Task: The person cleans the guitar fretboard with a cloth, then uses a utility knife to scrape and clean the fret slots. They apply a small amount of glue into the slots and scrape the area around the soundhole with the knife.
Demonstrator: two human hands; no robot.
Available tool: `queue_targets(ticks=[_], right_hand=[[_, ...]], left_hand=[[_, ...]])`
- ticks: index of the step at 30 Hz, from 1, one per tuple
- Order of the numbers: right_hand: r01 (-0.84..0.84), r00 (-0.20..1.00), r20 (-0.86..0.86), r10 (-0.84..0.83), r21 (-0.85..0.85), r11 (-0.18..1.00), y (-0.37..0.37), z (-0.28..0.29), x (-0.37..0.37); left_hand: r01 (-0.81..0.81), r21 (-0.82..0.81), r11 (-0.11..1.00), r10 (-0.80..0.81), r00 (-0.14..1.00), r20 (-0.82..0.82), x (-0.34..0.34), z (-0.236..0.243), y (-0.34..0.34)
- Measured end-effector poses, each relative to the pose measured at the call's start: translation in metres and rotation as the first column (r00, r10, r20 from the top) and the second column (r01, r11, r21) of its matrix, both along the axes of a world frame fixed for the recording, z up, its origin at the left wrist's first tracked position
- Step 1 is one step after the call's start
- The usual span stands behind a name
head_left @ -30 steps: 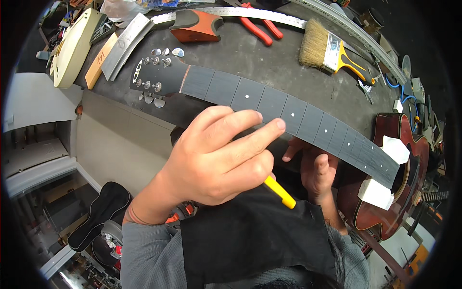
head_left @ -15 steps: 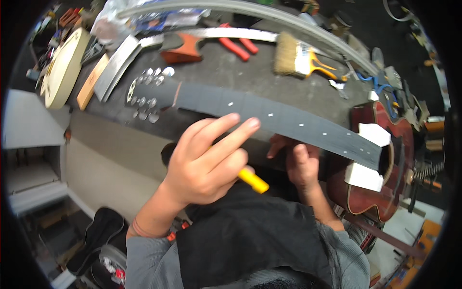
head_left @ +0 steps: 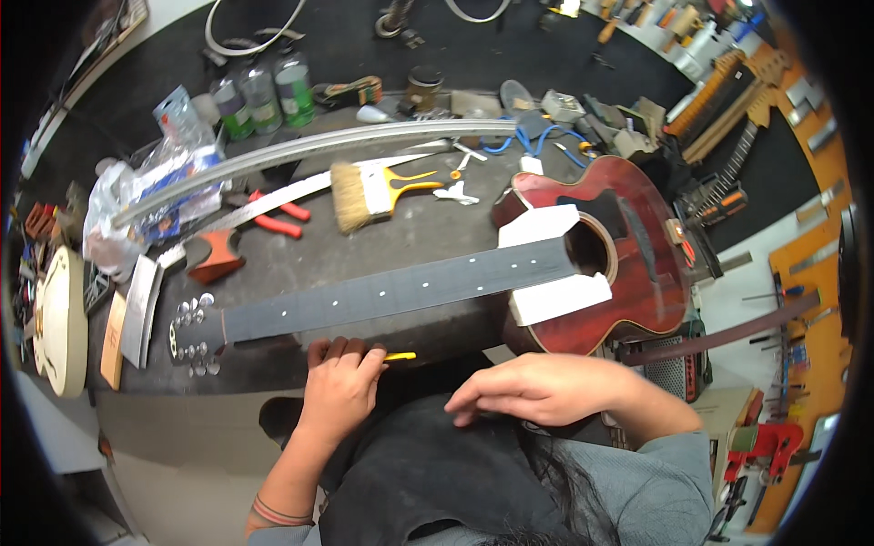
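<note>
A dark red acoustic guitar (head_left: 642, 300) lies across the bench, its headstock (head_left: 206, 329) with shiny tuners at the left. No strings show over its dark fretboard (head_left: 414, 284), which has small white dots. White sheets (head_left: 560, 298) cover the top on both sides of the fretboard's end. My left hand (head_left: 341, 389) is closed at the bench's front edge, below the neck, around a slim yellow stick-shaped tool (head_left: 401, 356) whose end sticks out to the right. In front of my apron, below the guitar body, my right hand (head_left: 537, 389) is open, with fingers stretched leftward and nothing visible in them.
Behind the neck lie a wide paintbrush (head_left: 364, 196), red-handled pliers (head_left: 278, 216), an orange-brown neck rest (head_left: 216, 256) and a long metal straightedge (head_left: 273, 200). Bottles with green liquid (head_left: 293, 89) stand farther back. A cream guitar body (head_left: 64, 323) leans at the left.
The view has shifted, showing more of the back wall. My left hand has dropped away from the fretboard to the bench edge, still with the yellow tool. My right hand has come out from under the neck.
</note>
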State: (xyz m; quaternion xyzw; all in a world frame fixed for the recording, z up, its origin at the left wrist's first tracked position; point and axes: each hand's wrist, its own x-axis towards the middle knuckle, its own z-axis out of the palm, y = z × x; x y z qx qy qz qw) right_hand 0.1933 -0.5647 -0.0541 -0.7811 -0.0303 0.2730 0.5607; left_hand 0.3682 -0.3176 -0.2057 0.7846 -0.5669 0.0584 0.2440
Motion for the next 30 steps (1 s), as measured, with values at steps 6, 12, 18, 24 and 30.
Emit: queue_targets(ticks=[6,12,18,24,30], right_hand=[[0.295,0.909,0.287,-0.303,0.072,0.953,-0.029,0.031,-0.014],[0.299,0.911,0.236,-0.34,0.193,0.935,-0.004,-0.034,-0.007],[0.31,0.807,0.525,-0.27,0.013,0.951,0.029,-0.1,0.016],[0.449,0.74,0.601,-0.303,-0.105,0.887,0.043,-0.144,0.044],[0.478,0.735,0.596,-0.324,-0.116,0.871,0.051,-0.155,0.061]], left_hand=[[-0.121,0.047,0.992,0.118,0.991,0.06,0.003,-0.01,-0.028],[-0.367,0.002,0.93,0.361,0.917,0.167,0.005,-0.033,-0.035],[-0.389,-0.054,0.92,0.392,0.917,0.069,-0.002,-0.031,-0.028],[-0.401,-0.078,0.913,0.402,0.916,0.0,-0.012,-0.026,-0.012],[-0.369,-0.147,0.918,0.372,0.928,-0.008,-0.029,-0.019,0.017]])
